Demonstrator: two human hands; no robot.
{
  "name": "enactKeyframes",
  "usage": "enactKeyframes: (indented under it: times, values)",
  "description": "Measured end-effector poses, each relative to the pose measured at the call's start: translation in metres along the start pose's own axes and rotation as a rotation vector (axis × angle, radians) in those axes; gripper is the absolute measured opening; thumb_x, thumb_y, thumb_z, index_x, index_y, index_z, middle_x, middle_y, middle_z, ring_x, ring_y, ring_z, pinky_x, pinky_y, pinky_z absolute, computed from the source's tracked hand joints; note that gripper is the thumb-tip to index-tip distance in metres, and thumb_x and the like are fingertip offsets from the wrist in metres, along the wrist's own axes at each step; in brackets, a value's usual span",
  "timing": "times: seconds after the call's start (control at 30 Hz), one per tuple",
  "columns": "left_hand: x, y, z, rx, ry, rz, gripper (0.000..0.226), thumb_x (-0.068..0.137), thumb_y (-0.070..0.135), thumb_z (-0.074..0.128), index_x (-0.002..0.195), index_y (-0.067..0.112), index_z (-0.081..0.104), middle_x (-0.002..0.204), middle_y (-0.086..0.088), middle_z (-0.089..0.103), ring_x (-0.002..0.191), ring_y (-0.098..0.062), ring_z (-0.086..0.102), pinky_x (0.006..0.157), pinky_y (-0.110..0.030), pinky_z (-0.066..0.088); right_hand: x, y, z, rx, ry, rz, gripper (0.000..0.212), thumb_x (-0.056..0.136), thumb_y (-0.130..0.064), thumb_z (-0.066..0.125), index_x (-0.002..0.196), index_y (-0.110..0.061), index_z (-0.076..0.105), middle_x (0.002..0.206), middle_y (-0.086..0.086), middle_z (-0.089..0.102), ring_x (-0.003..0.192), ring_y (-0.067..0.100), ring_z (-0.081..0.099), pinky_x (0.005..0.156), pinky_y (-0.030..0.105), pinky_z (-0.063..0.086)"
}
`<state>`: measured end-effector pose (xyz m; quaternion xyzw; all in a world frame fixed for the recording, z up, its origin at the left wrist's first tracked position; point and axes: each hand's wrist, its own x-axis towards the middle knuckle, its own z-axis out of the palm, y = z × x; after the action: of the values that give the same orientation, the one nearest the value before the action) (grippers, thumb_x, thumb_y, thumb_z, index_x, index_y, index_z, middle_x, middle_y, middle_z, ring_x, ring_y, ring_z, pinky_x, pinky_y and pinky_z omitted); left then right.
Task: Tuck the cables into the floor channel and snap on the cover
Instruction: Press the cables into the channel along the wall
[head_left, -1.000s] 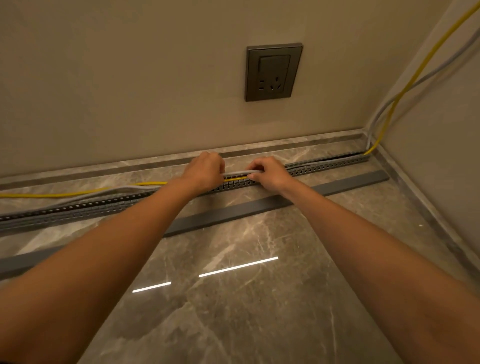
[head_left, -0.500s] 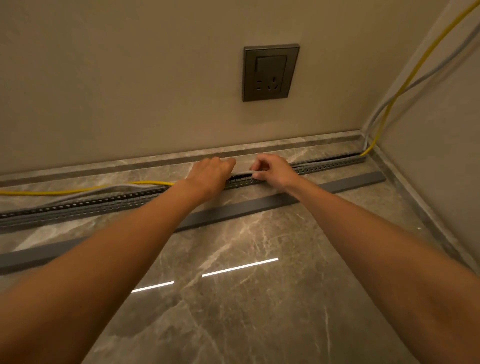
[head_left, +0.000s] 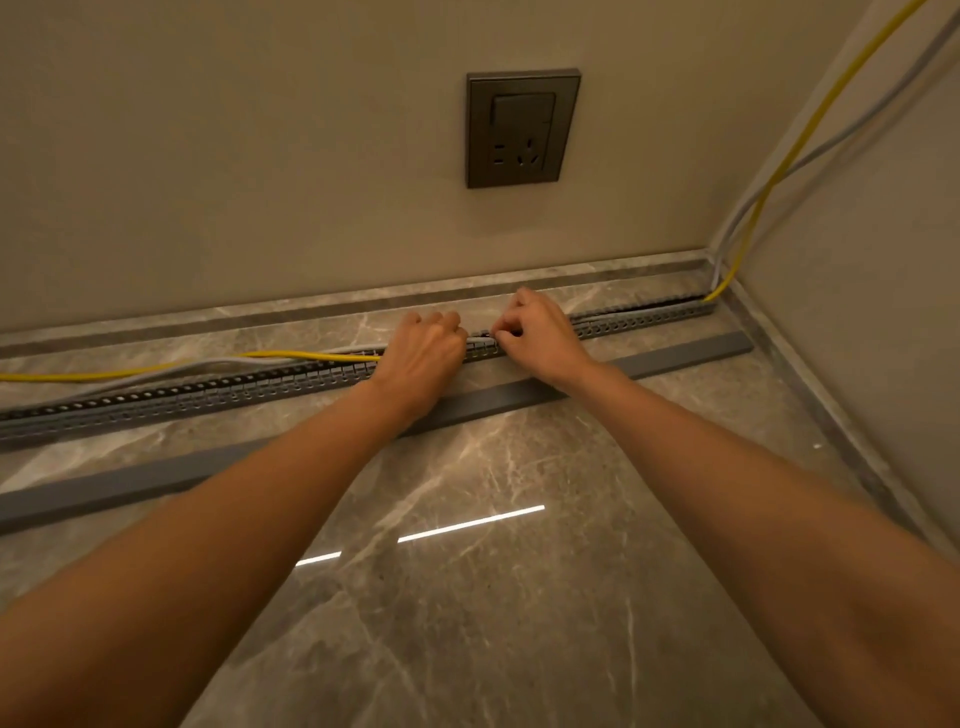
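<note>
Both hands sit curled, knuckles up, on the slotted floor channel (head_left: 218, 389): the left hand (head_left: 421, 358) presses the yellow cable (head_left: 156, 368) and grey cable (head_left: 208, 365) where they enter it, while the right hand (head_left: 540, 338) pinches the grey cable. The cover (head_left: 675, 358) lies loose alongside, under both outstretched forearms. A wall socket (head_left: 522, 129) is above.
</note>
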<state>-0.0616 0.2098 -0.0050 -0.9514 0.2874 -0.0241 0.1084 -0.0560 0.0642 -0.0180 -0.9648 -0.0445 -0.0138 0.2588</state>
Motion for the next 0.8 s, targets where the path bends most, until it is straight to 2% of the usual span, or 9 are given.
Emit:
enactKeyframes:
  times: [0.07, 0.13, 0.17, 0.3, 0.43, 0.53, 0.6, 0.7, 0.8]
  values:
    - [-0.006, -0.005, 0.004, 0.023, 0.047, 0.079, 0.021, 0.092, 0.003, 0.048, 0.111, 0.003, 0.058, 0.114, -0.014, 0.059, 0.102, -0.03, 0.058, 0.085, -0.037, 0.045, -0.003, -0.001, -0.001, -0.037, -0.018, -0.03, 0.023, 0.09, -0.007, 0.052, 0.102, -0.002, 0.072, 0.109, 0.017, 0.062, 0.107, 0.029, 0.055, 0.089, 0.033, 0.043]
    - [-0.011, -0.01, 0.007, -0.033, 0.131, 0.148, 0.012, 0.077, -0.004, 0.068, 0.089, -0.003, 0.066, 0.092, -0.02, 0.064, 0.078, -0.036, 0.063, 0.063, -0.04, 0.05, -0.007, -0.001, -0.003, -0.073, -0.012, -0.035, 0.024, 0.09, -0.01, 0.054, 0.108, -0.006, 0.07, 0.111, 0.013, 0.065, 0.106, 0.028, 0.058, 0.09, 0.035, 0.045]
    - [-0.012, -0.012, 0.006, -0.086, 0.139, 0.153, 0.01, 0.073, -0.006, 0.07, 0.083, -0.006, 0.067, 0.088, -0.023, 0.064, 0.073, -0.038, 0.063, 0.058, -0.04, 0.05, -0.009, -0.001, -0.004, -0.086, -0.011, -0.034, 0.026, 0.09, -0.011, 0.055, 0.111, -0.009, 0.069, 0.112, 0.011, 0.066, 0.106, 0.027, 0.059, 0.091, 0.034, 0.046]
    - [-0.012, -0.013, 0.004, -0.144, 0.035, 0.068, 0.022, 0.091, 0.001, 0.05, 0.109, -0.006, 0.062, 0.115, -0.021, 0.055, 0.088, -0.038, 0.061, 0.07, -0.042, 0.045, -0.014, -0.008, -0.007, -0.101, 0.003, -0.026, 0.027, 0.088, -0.012, 0.055, 0.111, -0.014, 0.069, 0.114, 0.007, 0.07, 0.106, 0.026, 0.061, 0.091, 0.035, 0.048]
    - [-0.018, -0.017, 0.012, -0.153, 0.141, 0.179, 0.015, 0.074, -0.007, 0.07, 0.088, -0.009, 0.069, 0.091, -0.024, 0.065, 0.077, -0.04, 0.061, 0.055, -0.039, 0.052, -0.016, -0.008, -0.006, -0.136, -0.062, -0.024, 0.03, 0.088, -0.016, 0.054, 0.115, -0.011, 0.067, 0.117, 0.012, 0.064, 0.112, 0.028, 0.055, 0.093, 0.036, 0.044]
    - [-0.023, -0.018, 0.015, -0.167, 0.149, 0.182, 0.018, 0.069, -0.009, 0.072, 0.087, -0.008, 0.069, 0.087, -0.024, 0.066, 0.072, -0.039, 0.062, 0.054, -0.041, 0.056, -0.017, -0.01, -0.005, -0.17, -0.097, -0.047, 0.033, 0.09, -0.019, 0.051, 0.12, -0.01, 0.063, 0.118, 0.012, 0.057, 0.116, 0.026, 0.048, 0.096, 0.036, 0.041]
    - [-0.024, -0.014, 0.014, -0.179, 0.138, 0.159, 0.027, 0.069, -0.009, 0.071, 0.096, -0.006, 0.068, 0.095, -0.024, 0.066, 0.077, -0.039, 0.064, 0.059, -0.042, 0.056, -0.019, -0.009, -0.005, -0.195, -0.11, -0.057, 0.035, 0.09, -0.018, 0.05, 0.123, -0.01, 0.061, 0.119, 0.01, 0.054, 0.116, 0.024, 0.046, 0.097, 0.035, 0.04]
    - [-0.024, -0.008, 0.015, -0.266, 0.126, 0.056, 0.04, 0.081, -0.005, 0.057, 0.12, -0.002, 0.057, 0.12, -0.021, 0.059, 0.102, -0.038, 0.058, 0.08, -0.045, 0.051, -0.023, -0.008, -0.005, -0.186, -0.15, -0.063, 0.041, 0.089, -0.012, 0.048, 0.129, -0.012, 0.056, 0.123, 0.008, 0.053, 0.119, 0.024, 0.047, 0.1, 0.034, 0.038]
    - [-0.022, -0.007, 0.015, -0.299, 0.073, -0.004, 0.044, 0.086, 0.001, 0.05, 0.13, 0.004, 0.048, 0.127, -0.015, 0.054, 0.111, -0.033, 0.054, 0.086, -0.042, 0.048, -0.025, -0.009, -0.005, -0.165, -0.17, -0.048, 0.046, 0.087, -0.008, 0.048, 0.133, -0.016, 0.052, 0.126, 0.008, 0.053, 0.12, 0.025, 0.047, 0.1, 0.033, 0.037]
